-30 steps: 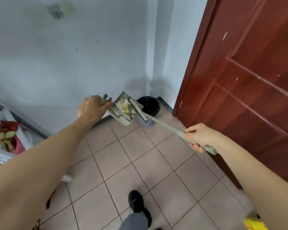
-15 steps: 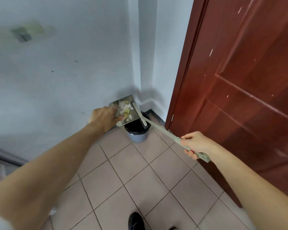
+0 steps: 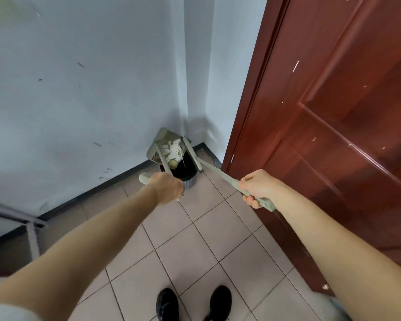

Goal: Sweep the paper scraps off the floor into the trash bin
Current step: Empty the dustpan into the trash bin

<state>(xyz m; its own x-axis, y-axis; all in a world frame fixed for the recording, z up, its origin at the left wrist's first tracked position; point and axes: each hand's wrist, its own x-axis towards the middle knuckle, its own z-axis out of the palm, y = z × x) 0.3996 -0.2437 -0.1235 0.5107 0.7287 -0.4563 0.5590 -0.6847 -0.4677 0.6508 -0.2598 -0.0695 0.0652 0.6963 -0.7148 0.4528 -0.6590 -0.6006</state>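
A small grey trash bin (image 3: 191, 180) with a black liner stands in the corner of the floor. My left hand (image 3: 168, 187) grips the handle of a pale green dustpan (image 3: 159, 144), which is tipped up steeply over the bin's mouth. White and yellowish paper scraps (image 3: 173, 150) lie in the pan and slide toward the bin. My right hand (image 3: 258, 188) holds the handle of a matching pale green broom (image 3: 214, 171), whose head rests at the pan's right edge above the bin.
A dark red wooden door (image 3: 333, 135) stands close on the right. Pale walls meet behind the bin. A grey metal frame (image 3: 30, 224) sits at the left by the baseboard. My black shoes (image 3: 167, 303) stand on beige floor tiles.
The dustpan has tilted from nearly level to steeply upright over the bin, and the scraps have slid down toward its mouth. My left hand has dropped lower, in front of the bin.
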